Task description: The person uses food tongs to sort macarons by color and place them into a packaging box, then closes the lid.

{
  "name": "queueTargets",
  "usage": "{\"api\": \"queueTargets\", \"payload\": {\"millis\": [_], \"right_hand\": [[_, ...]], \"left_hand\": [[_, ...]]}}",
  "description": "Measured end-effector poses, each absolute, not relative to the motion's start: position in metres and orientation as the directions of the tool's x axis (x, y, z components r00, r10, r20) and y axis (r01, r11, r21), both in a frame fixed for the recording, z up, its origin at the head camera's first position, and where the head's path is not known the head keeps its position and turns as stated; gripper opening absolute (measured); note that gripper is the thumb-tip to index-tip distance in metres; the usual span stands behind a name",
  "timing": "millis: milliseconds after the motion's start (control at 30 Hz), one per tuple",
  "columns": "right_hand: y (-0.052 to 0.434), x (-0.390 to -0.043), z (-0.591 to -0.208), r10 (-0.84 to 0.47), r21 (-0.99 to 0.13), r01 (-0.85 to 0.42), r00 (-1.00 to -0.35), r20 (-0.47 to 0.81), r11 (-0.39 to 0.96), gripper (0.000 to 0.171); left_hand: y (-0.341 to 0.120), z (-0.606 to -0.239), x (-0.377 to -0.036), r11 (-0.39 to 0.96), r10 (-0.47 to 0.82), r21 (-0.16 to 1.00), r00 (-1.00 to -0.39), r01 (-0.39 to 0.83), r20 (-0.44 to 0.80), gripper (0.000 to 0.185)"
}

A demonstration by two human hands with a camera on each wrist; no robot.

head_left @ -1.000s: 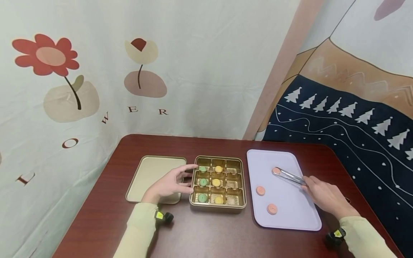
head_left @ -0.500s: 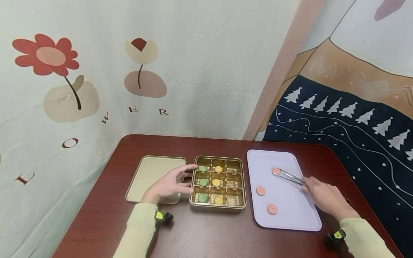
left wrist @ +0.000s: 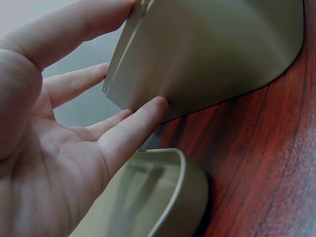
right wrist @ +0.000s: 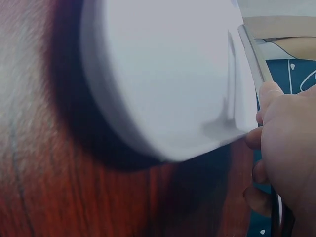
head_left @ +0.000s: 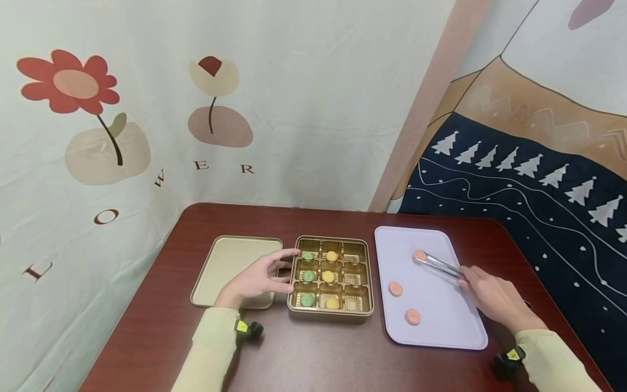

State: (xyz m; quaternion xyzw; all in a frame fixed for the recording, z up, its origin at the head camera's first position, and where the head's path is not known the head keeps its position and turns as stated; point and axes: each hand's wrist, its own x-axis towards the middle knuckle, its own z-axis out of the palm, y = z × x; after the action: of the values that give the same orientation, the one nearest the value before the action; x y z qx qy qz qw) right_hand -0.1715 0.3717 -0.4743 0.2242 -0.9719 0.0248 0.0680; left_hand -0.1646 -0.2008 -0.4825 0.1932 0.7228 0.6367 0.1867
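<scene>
A gold box (head_left: 289, 308) with nine compartments sits mid-table: green cookies (head_left: 308, 276) fill its left column, yellow cookies (head_left: 328, 276) the middle one, and the right column is bare. My left hand (head_left: 259, 279) rests with straight fingers against the box's left wall (left wrist: 197, 54). My right hand (head_left: 492, 296) grips metal tongs (head_left: 437, 265) whose tips close on a pink cookie (head_left: 418, 255) at the far part of the lavender tray (head_left: 450, 332). Two more pink cookies (head_left: 395, 289) lie on that tray's left side.
The gold lid (head_left: 230, 261) lies flat left of the box, partly under my left hand. The dark red table (head_left: 313, 359) stands against fabric backdrops at the back and right. In the right wrist view only the tray's rim (right wrist: 128, 128) and the tongs' handle (right wrist: 254, 59) show.
The tongs' tips have lifted slightly with the pink cookie between them. My left hand has stayed against the box.
</scene>
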Motion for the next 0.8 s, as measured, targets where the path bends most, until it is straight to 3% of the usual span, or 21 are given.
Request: {"api": "queueTargets", "payload": {"millis": [567, 800], "right_hand": [[0.352, -0.181, -0.454, -0.447, -0.033, -0.467, -0.862, 0.239, 0.884, 0.045], [0.344, -0.182, -0.445, -0.442, -0.065, -0.463, -0.873, 0.204, 0.884, 0.047]], "left_hand": [[-0.201, -0.481, -0.163, 0.112, 0.513, 0.993, -0.858, 0.038, -0.025, 0.093], [-0.200, -0.480, -0.163, 0.117, 0.512, 0.992, -0.859, 0.047, -0.019, 0.093]]}}
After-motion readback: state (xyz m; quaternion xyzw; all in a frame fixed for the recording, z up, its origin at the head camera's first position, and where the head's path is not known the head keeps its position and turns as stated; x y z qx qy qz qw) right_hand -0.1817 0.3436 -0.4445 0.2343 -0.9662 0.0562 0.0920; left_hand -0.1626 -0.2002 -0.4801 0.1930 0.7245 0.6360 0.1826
